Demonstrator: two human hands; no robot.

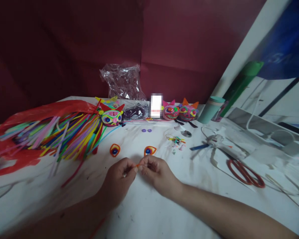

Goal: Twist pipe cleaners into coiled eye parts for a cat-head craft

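Near the centre of the white table, my left hand (120, 179) and my right hand (159, 174) meet fingertip to fingertip. Both pinch a small orange strip (138, 165), mostly hidden by the fingers. Just beyond my left hand lies an orange-rimmed eye shape (115, 150) with a blue centre. A matching eye shape (149, 150) lies right behind my right hand's fingers. Farther back, two small purple discs (147, 130) sit side by side.
Colourful fuzzy strips (74, 136) on red plastic (52, 111) spread at the left. Decorated animal heads (111, 114) line the back edge, with a green cup (210, 109) beside them. Red-handled scissors (245, 173), a glue gun (216, 142) and cables lie at the right.
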